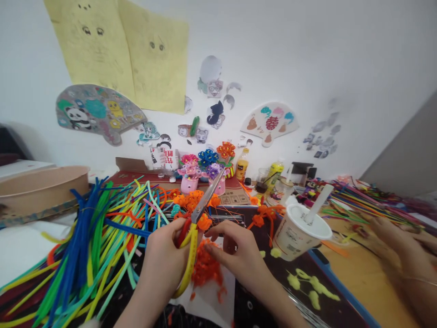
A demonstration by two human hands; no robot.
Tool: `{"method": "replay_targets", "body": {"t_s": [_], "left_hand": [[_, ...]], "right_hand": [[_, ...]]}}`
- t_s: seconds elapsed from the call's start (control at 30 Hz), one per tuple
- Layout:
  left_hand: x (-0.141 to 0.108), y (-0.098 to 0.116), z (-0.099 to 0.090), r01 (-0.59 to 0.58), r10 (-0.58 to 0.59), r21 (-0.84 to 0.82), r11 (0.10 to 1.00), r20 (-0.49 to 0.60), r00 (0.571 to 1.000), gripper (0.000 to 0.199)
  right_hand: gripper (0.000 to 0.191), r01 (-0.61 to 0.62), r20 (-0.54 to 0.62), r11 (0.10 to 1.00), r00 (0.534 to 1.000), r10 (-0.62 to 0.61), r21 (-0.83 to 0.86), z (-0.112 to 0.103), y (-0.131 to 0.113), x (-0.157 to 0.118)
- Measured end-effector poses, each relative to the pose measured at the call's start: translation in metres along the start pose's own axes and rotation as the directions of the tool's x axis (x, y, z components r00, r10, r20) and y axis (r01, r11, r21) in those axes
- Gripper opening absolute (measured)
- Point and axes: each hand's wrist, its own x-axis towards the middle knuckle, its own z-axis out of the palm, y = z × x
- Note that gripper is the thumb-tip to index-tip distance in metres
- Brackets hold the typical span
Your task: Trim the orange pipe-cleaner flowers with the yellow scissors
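My left hand point(164, 262) is closed around the scissors point(191, 255), which have yellow and red handles. The blades point up and away and look nearly together. My right hand point(241, 250) is beside them, thumb and forefinger curled close together; whatever they pinch is too small or hidden to make out. An orange fuzzy flower piece point(205, 222) shows between the blades and my right fingertips. Below lies a pile of orange fuzzy clippings point(206, 269) on a white sheet point(221, 307). More orange chenille flowers point(191, 200) lie just behind.
Many coloured pipe cleaners point(112, 237) spread on the left. A white cup point(290, 232) with a straw stands right, near yellow fuzzy pieces point(312, 287). Potted chenille flowers point(189, 180) and a juice bottle point(242, 165) stand behind. Another person's hand point(392, 241) is far right.
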Motion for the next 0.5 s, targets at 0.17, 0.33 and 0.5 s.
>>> {"method": "replay_targets", "body": {"t_s": [0.17,0.33,0.5], "left_hand": [[-0.0017,-0.002,0.0033,-0.016,0.016,0.004,1.0,0.029,0.999,0.022],[-0.0002,-0.0035,0.0034,-0.019,0.019,0.014,1.0,0.033,0.999,0.023],[0.0008,0.0048,-0.0042,-0.01,0.011,0.01,1.0,-0.062,0.998,0.033]], "right_hand": [[0.008,0.01,0.009,0.999,1.0,-0.011,0.035,0.0038,-0.0022,-0.001],[0.01,0.025,-0.025,0.999,0.999,-0.024,0.045,0.0027,-0.0042,-0.0008],[0.013,0.019,-0.04,1.0,0.999,-0.019,0.006,-0.0024,-0.0044,0.0007]]}}
